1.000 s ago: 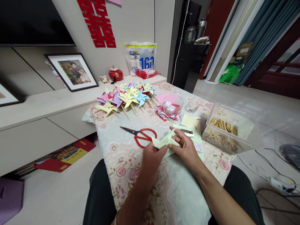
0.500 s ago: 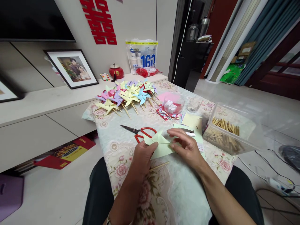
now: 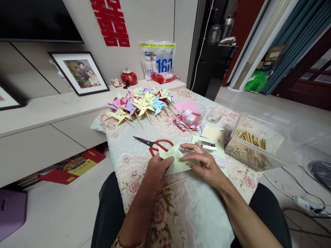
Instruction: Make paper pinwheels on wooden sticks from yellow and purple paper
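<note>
Between the thumb and fingers of my left hand [image 3: 158, 170] is a pale green paper pinwheel [image 3: 178, 167], partly folded, with its flaps drawn toward the middle. My right hand [image 3: 204, 163] has its thumb and index finger at the right-hand corner of this paper, while its middle finger reaches over a raised flap. Just behind the paper lie scissors [image 3: 152, 143] with red handles, blades pointing left. A thin wooden stick [image 3: 174, 183] rests on the cloth in front of the paper, partly hidden by my left arm.
Finished pinwheels [image 3: 141, 103] on sticks lie piled at the back left. Right of my hands are green sheets [image 3: 219, 148], a cream sheet [image 3: 212, 132] and a clear bin [image 3: 248, 155] of short sticks. A round clear container [image 3: 192, 115] stands beyond, near striped strips [image 3: 184, 125].
My right hand's fingers have spread and shifted slightly left over the paper, its thumb now lower near the corner. My left hand keeps its pinch. The view has shifted slightly.
</note>
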`<state>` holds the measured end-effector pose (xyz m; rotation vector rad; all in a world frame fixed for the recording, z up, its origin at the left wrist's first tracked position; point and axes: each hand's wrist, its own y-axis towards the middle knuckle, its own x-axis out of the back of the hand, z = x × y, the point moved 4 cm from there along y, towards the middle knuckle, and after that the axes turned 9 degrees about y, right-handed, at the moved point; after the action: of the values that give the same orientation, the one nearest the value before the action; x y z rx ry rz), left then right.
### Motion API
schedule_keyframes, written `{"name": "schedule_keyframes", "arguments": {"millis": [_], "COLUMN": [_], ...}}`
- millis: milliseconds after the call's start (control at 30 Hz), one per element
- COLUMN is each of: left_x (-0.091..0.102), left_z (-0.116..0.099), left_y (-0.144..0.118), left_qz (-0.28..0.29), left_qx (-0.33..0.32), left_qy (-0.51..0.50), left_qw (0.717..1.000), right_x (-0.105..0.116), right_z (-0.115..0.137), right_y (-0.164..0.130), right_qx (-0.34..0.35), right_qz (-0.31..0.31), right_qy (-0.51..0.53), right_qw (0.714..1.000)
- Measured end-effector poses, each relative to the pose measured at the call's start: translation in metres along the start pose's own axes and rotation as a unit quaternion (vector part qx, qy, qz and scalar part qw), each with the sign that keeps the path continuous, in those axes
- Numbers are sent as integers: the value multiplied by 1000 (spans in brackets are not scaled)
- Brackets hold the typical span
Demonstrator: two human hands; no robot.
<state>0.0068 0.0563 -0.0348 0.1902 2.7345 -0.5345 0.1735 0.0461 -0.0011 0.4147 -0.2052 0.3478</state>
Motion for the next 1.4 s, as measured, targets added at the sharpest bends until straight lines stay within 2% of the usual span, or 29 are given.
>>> {"name": "schedule_keyframes", "arguments": {"millis": [367, 667, 1033, 1400], "left_x": [10, 5, 1, -1], "left_z": [14, 12, 12, 11], "left_y": [8, 7, 6, 5], "left_qz": [-59, -85, -66, -58], "left_qx": [-27, -45, -41, -40], "left_qy": [49, 121, 140, 160], "left_qw": [997, 988, 987, 985], "right_x": [-2, -8, -13, -16], "right_z": [0, -4, -7, -9], "right_y": [1, 0, -1, 1], "right_qx": [12, -53, -78, -64], "right_qz": [-8, -37, -57, -69], "right_qy": [-80, -60, -95, -111], "right_qw": [997, 996, 991, 989]}}
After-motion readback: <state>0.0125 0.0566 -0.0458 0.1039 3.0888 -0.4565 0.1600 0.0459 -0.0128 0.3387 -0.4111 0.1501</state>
